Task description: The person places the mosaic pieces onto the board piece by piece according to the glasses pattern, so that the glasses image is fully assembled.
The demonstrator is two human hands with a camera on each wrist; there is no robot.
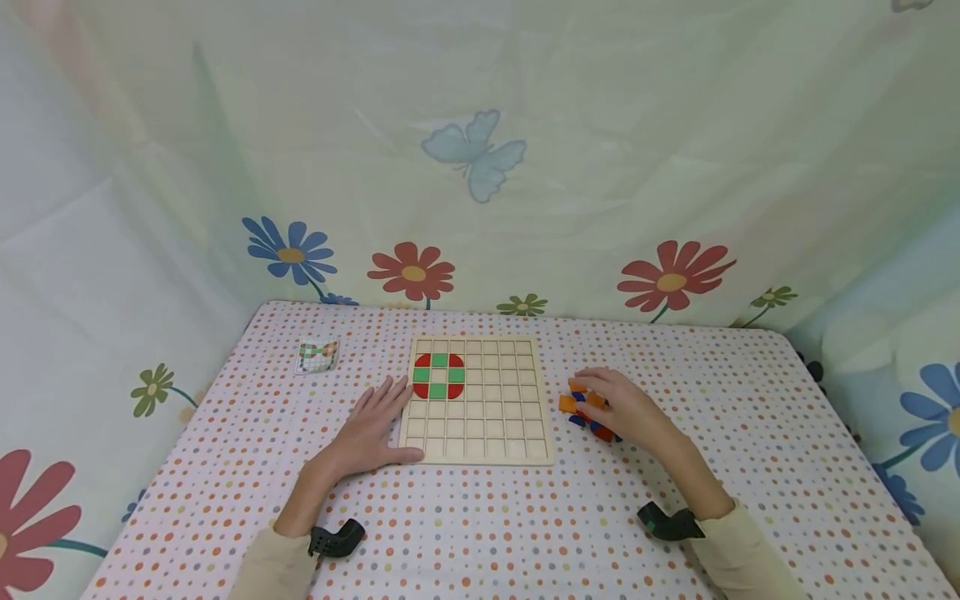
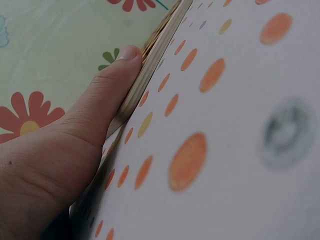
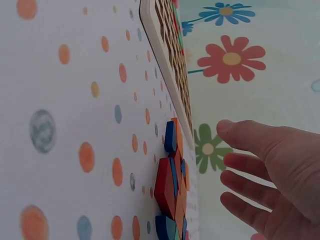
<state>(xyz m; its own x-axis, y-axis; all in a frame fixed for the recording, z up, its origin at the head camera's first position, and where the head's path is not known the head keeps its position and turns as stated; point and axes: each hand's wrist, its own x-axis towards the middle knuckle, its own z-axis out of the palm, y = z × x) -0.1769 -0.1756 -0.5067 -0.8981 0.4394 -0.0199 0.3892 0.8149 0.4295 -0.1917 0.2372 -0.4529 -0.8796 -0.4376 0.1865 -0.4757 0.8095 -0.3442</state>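
The board [image 1: 491, 430] holds red and green pieces [image 1: 438, 391], the spread-out left hand [image 1: 369, 433] touches it, and the loose right hand [image 1: 626, 407] is over blocks [image 1: 567, 404].

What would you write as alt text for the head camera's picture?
A person's left hand touches a wooden grid holding red and green tiles; the right hand hovers over colored blocks. A card lies left of the grid.

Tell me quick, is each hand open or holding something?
Left hand: open, touching the wooden board.
Right hand: open above the colored blocks, holding nothing.
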